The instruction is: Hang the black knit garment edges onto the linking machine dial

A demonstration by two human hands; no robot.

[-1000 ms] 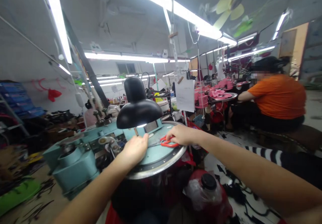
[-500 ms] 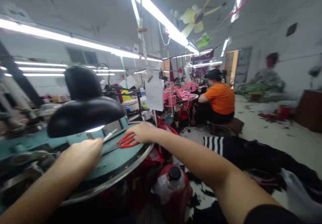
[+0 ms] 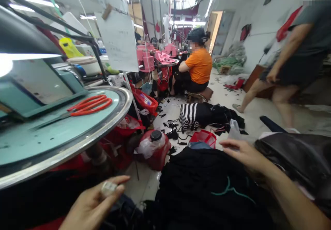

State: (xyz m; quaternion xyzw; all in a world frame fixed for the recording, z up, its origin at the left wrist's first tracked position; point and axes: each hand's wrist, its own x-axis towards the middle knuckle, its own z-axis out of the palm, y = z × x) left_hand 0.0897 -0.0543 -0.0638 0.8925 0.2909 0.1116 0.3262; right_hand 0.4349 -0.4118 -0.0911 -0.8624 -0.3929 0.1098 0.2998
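My left hand is low in the view, left of the black cloth. Its thumb and forefinger are apart, and a whitish band or small piece shows at the forefinger. Over the far right edge of a black cloth pile is my right hand, fingers stretched out; whether it touches the cloth I cannot tell. A teal thread lies on the pile. Red-handled scissors rest on the pale green round machine table, away from both hands.
A red jug with a black cap stands on the floor below the table. Beyond are a red basket and striped black cloth. A co-worker in orange sits ahead; another person walks at right. A lamp overhangs the table.
The view has swung right and down. Both hands have left the round table for the cloth side; my right hand is away from the scissors, which lie there. A walking person has entered at right.
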